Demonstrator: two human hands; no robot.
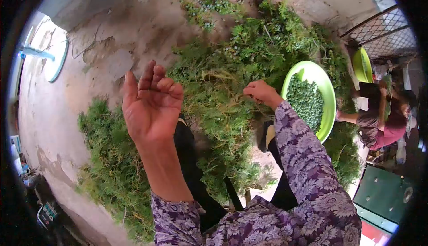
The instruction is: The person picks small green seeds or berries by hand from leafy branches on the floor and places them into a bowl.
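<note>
Green leafy plants [223,67] lie heaped on a concrete floor [111,36], the heap's long axis running from lower left to upper right across the view. The right hand [263,93] reaches into it at the far side, thumb and fingers pinched narrow on a thin stem [232,98]. As far as can be seen, the stem lies roughly level and points left, away from the fingertips and into the heap.

A lime-green bowl [303,70] of small green pods [305,103] sits just beside that hand, probably for an easy reach. The left hand [151,103] is raised clear of the plants, palm up and empty, fingers loosely curled. At the right edge a second person [379,125] sits near a second green bowl [362,65].
</note>
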